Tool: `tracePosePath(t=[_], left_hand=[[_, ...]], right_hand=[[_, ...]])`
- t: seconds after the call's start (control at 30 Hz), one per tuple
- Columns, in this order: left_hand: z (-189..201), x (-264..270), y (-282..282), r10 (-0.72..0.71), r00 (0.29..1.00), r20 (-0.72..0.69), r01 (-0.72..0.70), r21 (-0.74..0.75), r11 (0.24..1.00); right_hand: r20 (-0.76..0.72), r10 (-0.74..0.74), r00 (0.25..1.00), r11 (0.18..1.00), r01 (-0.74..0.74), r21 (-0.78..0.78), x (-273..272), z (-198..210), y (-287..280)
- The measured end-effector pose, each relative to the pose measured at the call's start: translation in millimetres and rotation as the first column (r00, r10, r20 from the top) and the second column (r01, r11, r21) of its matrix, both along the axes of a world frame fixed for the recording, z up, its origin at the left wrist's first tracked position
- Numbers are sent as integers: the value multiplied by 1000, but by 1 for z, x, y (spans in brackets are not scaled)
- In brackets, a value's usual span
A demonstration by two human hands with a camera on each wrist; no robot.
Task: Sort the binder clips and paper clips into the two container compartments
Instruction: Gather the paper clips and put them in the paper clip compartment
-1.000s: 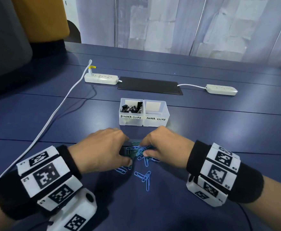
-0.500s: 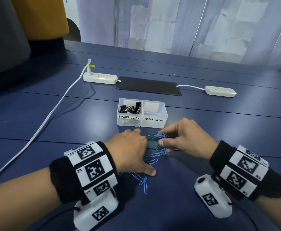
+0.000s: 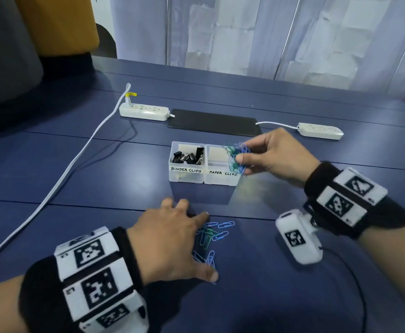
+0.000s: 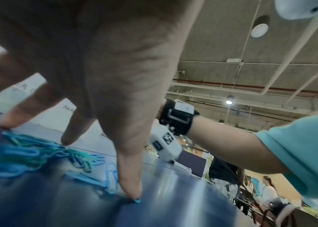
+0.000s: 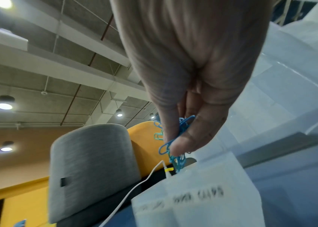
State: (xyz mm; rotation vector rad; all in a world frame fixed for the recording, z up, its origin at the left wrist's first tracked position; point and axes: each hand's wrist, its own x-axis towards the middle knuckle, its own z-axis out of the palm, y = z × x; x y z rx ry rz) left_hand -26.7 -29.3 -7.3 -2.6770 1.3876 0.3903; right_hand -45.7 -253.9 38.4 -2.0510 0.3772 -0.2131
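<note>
The right hand (image 3: 272, 156) pinches a bunch of paper clips (image 3: 237, 157) above the container (image 3: 205, 179)'s "PAPER CLIPS" compartment; the left hand (image 3: 170, 241), fingers spread and holding nothing, rests on loose clips (image 3: 212, 234) on the table (image 3: 76, 164).
</note>
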Motion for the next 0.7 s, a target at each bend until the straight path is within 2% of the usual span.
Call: tracePosePath(t=[0.13,0.2,0.27,0.3,0.33,0.4,0.57,0.7], left_hand=[[0,-4,-7,18,1000,17,-18,-13,1000],[1,-3,-7,20,1000,15,-20,-22,1000],[2,-2,-6,10,1000,20,-9,-47,999],[3,0,-5,-2,1000,30,4,-66,998],[4,2,-5,-17,999,38,20,-83,996],[4,6,-4,-36,999,40,40,-104,994],[0,15,-3,-49,998,38,54,-160,986],[0,21,-1,-36,999,5,36,-246,969]], right_hand=[[-25,-27,999,993,24,-119,37,6,-8],[-85,1,996,947,-28,-320,52,4,-4],[-159,45,986,783,-134,-607,59,-1,5],[-203,62,977,697,-188,-692,61,-3,10],[-249,74,966,639,-238,-732,62,-7,14],[-304,81,949,582,-293,-759,65,-14,17],[-269,50,962,628,-240,-740,62,-9,13],[-122,46,991,659,-122,-742,51,-3,13]])
